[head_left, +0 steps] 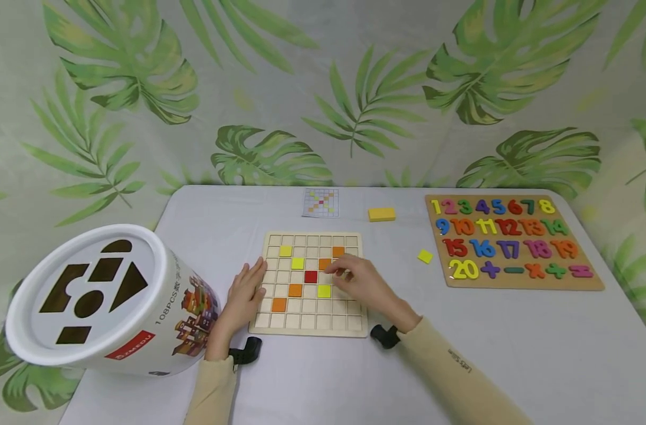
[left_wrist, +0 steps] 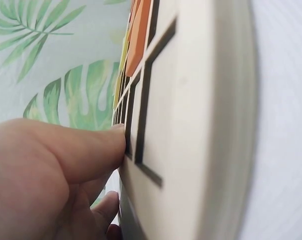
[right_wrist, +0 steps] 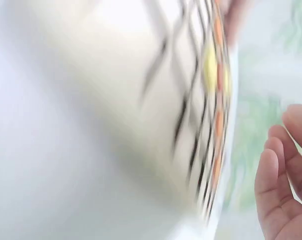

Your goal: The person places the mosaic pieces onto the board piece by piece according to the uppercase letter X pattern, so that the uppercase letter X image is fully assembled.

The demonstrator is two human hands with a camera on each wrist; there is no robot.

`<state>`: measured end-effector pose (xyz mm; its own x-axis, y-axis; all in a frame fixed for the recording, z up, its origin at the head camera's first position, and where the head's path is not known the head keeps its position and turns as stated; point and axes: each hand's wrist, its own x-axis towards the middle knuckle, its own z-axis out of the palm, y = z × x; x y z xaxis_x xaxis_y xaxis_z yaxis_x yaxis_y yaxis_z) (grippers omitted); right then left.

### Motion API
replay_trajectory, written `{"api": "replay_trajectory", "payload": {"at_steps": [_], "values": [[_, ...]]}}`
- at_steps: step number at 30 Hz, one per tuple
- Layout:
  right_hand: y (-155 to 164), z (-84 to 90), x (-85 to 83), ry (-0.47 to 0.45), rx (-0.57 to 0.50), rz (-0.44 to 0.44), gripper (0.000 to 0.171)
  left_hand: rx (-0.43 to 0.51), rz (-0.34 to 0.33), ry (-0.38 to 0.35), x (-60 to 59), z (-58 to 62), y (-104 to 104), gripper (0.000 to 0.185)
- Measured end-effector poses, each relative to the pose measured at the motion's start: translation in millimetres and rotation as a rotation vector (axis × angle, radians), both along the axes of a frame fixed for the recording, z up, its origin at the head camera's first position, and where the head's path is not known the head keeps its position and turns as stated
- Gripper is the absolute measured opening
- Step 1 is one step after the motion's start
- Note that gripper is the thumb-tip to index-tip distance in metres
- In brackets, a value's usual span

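**Steadying the grid board**

At the near middle of the counter [head_left: 514, 354] lies the grid board [head_left: 309, 319]. Left hand [head_left: 245, 295] rests flat-fingered on its left edge; keep that pressure, I'd say. Right hand [head_left: 357, 280] hovers over the tiles, fingers loosely curled; whether it pinches one I cannot tell.

Pale wood grid board [head_left: 309, 321] with coloured tiles, white table [head_left: 514, 348], leaf-print backdrop [head_left: 323, 88].

Board holds yellow, orange and one red tile [head_left: 310, 276]; loose yellow tile [head_left: 425, 256] and yellow block [head_left: 381, 214] on the table. Number board [head_left: 593, 282] brown, digits in yellow, pink, green, purple, blue, red, orange. Bucket [head_left: 115, 348] white, dark shape cut-outs, red label. Backdrop green palm leaves on pale grey-green. Sleeves [head_left: 455, 372] cream.
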<state>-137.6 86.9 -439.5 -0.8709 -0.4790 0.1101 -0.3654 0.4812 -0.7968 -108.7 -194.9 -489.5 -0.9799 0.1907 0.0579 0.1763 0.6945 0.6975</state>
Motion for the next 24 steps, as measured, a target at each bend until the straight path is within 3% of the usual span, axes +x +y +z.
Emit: {"api": "replay_trajectory", "payload": {"at_steps": [6, 11, 16, 24], "values": [[79, -5.2, -14.6, 0.022, 0.015, -0.222, 0.019, -0.006, 0.004, -0.005, -0.4, -0.6, 0, 0.056], [127, -10.7, -20.6, 0.012, 0.061, -0.331, 0.021, -0.003, -0.004, -0.001, -0.2, 0.0, 0, 0.055], [149, -14.6, -23.2, -0.014, 0.121, -0.386, 0.024, -0.004, -0.009, 0.013, 0.4, 0.4, 0, 0.054], [154, -16.0, -24.0, -0.062, 0.214, -0.396, 0.026, -0.01, -0.007, 0.01, 0.4, 0.4, 0, 0.055]]}}
